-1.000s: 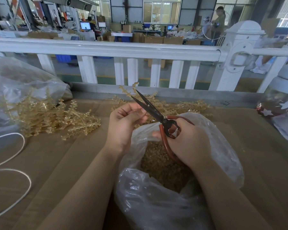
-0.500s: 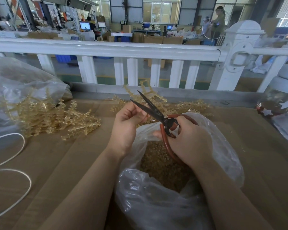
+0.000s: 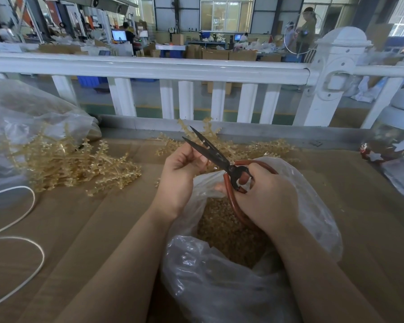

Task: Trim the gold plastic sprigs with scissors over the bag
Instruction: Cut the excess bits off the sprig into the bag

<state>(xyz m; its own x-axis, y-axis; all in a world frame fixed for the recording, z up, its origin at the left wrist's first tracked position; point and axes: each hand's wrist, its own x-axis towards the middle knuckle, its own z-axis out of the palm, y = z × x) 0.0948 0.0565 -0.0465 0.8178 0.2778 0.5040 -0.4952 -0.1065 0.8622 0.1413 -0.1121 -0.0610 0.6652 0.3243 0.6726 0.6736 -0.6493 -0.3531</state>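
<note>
1. Nearest us, one clear plastic bag (image 3: 231,294) stands open on the brown worktop (image 3: 103,229), partly filled with small gold trimmings (image 3: 222,231).
2. Over the bag's mouth we see two hands. The right hand (image 3: 266,201) grasps the red handles of one pair of scissors (image 3: 210,151), whose dark blades are parted and point away to the upper left.
3. The left hand (image 3: 180,173) is curled, its fingertips pinching a gold sprig (image 3: 203,130) whose stem meets the blades; the sprig rises behind them, thin, pale gold, with short knobbly side branches.
4. To the left, two loops of white cord (image 3: 21,234) lie on the worktop.
5. Farther out we count two heaps of sprigs: one at the left (image 3: 75,166) spilling from a second clear bag (image 3: 33,117), one behind the hands (image 3: 266,148).
6. Beyond, a white railing (image 3: 149,66) crosses in front of the workshop.
</note>
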